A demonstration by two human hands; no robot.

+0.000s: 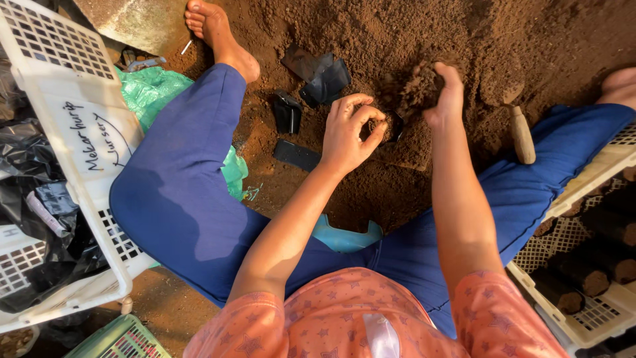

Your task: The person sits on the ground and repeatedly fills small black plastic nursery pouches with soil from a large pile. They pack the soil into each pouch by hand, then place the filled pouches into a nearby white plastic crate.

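Your left hand (350,132) at frame centre, fingers curled, thumb meeting fingertips. Your right hand (445,99) just right of it, cupped, palm facing left. Both forearms bare, extended upward.

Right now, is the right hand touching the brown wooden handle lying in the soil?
Apart. The head view shows the right hand scooping loose brown soil, with bare dirt between it and the brown wooden handle.

My left hand (350,132) hides most of the small black bag (393,126); the crate (599,265) at my right runs off-frame.
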